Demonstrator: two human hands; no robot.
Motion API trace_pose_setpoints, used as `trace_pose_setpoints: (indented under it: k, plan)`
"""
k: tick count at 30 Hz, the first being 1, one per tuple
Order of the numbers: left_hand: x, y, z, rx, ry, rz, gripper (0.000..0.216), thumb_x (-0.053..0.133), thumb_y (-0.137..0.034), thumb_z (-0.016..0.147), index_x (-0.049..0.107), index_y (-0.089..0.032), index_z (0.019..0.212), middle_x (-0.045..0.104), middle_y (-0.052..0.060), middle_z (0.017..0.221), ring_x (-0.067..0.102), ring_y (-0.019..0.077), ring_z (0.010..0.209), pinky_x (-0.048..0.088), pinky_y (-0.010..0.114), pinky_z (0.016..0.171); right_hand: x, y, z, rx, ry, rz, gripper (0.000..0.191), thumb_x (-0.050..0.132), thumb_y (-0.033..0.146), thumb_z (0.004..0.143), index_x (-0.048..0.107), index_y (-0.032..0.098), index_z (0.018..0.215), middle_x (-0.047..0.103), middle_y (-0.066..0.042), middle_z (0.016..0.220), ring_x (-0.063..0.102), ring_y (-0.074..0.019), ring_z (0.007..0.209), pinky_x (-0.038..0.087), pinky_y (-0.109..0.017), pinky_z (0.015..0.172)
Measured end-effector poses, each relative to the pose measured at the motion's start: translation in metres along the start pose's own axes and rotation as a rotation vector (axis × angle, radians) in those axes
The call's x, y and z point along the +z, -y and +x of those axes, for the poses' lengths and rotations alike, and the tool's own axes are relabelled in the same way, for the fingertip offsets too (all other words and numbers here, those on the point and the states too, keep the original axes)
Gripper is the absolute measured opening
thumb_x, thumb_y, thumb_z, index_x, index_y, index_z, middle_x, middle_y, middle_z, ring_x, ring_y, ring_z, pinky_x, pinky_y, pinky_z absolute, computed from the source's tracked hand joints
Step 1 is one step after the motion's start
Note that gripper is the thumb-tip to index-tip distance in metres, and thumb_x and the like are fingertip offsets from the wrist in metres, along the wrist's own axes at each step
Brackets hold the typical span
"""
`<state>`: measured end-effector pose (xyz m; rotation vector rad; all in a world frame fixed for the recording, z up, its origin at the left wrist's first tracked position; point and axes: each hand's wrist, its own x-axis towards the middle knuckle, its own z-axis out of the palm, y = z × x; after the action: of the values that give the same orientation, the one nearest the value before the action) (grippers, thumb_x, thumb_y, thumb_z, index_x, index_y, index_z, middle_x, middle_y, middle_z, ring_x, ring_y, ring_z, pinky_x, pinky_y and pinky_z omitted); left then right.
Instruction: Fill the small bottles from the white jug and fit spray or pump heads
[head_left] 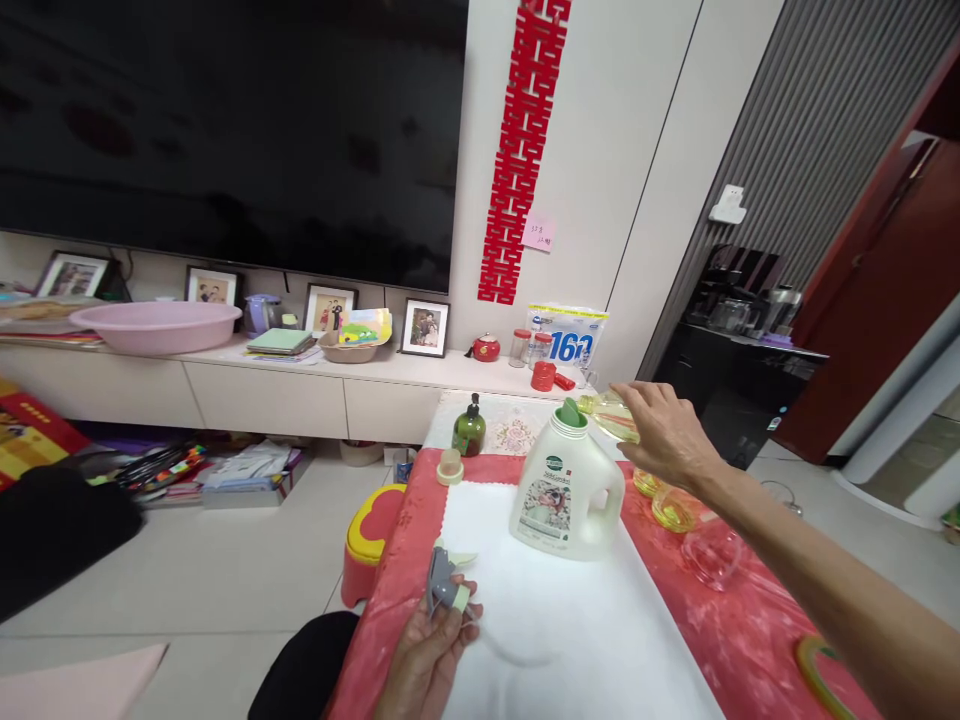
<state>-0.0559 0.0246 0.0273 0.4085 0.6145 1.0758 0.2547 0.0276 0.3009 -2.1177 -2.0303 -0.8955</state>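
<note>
My left hand [431,650] is closed around a grey spray trigger head [442,582] with a pale green collar. A thin clear dip tube [517,658] hangs from it over the white mat [600,640]. My right hand [664,430] grips a clear bottle [609,413] with yellowish liquid. The bottle is tipped left, its neck at the green spout [571,413] of a white detergent jug [551,500]. Whether liquid is flowing cannot be made out. The jug stands upright on the mat, its cap [450,468] apart from it to the left.
A green pump bottle [469,430] stands at the table's far left. Right of the jug, on the red tablecloth [742,640], are yellow-tinted glass items [673,510], a clear pinkish container [712,558] and a tape roll [821,672]. A yellow-topped stool [375,525] is beside the table.
</note>
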Motion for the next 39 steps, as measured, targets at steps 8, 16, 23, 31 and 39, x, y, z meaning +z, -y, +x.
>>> trace_pose_setpoints:
  k: [8, 16, 23, 31, 39]
  plan:
    - [-0.004, 0.003, 0.001, -0.001, 0.03, -0.019, 0.041, 0.09, -0.024, 0.066, 0.074, -0.022, 0.105, 0.076, 0.007, 0.104, 0.072, 0.0193, 0.085, 0.056, 0.028, 0.075, -0.004, 0.001, 0.005, -0.05, 0.001, -0.061, 0.064, 0.052, 0.022, 0.077, 0.044, 0.018, 0.141, 0.051, -0.016, 0.135, 0.044, -0.0292, 0.113, 0.034, -0.038, 0.076]
    - [-0.004, 0.003, 0.002, -0.007, 0.028, -0.015, 0.05, 0.091, -0.025, 0.065, 0.072, -0.023, 0.111, 0.076, 0.007, 0.104, 0.072, 0.019, 0.085, 0.057, 0.029, 0.075, -0.003, 0.001, 0.009, -0.063, 0.01, -0.116, 0.067, 0.053, 0.02, 0.076, 0.042, 0.02, 0.142, 0.051, -0.013, 0.136, 0.043, -0.0283, 0.117, 0.034, -0.037, 0.078]
    - [0.001, -0.001, -0.001, -0.019, 0.029, -0.036, 0.058, 0.09, -0.021, 0.065, 0.069, -0.024, 0.119, 0.076, 0.007, 0.103, 0.073, 0.0186, 0.085, 0.057, 0.028, 0.075, -0.006, 0.002, 0.012, -0.079, 0.008, -0.144, 0.067, 0.055, 0.017, 0.075, 0.044, 0.019, 0.141, 0.052, -0.014, 0.135, 0.043, -0.0283, 0.117, 0.034, -0.037, 0.078]
    - [-0.002, 0.001, 0.001, -0.006, 0.026, -0.009, 0.056, 0.091, -0.025, 0.065, 0.069, -0.023, 0.117, 0.074, 0.009, 0.106, 0.072, 0.019, 0.086, 0.057, 0.029, 0.075, -0.007, 0.0, 0.013, -0.096, 0.012, -0.162, 0.068, 0.055, 0.017, 0.076, 0.043, 0.02, 0.143, 0.051, -0.014, 0.136, 0.043, -0.0284, 0.118, 0.032, -0.037, 0.079]
    - [-0.002, 0.001, 0.0, -0.01, 0.032, -0.021, 0.046, 0.091, -0.027, 0.066, 0.072, -0.021, 0.107, 0.075, 0.008, 0.104, 0.072, 0.018, 0.085, 0.057, 0.028, 0.075, -0.007, 0.0, 0.014, -0.1, 0.006, -0.175, 0.069, 0.053, 0.015, 0.075, 0.043, 0.021, 0.143, 0.051, -0.013, 0.136, 0.044, -0.0277, 0.118, 0.031, -0.038, 0.079]
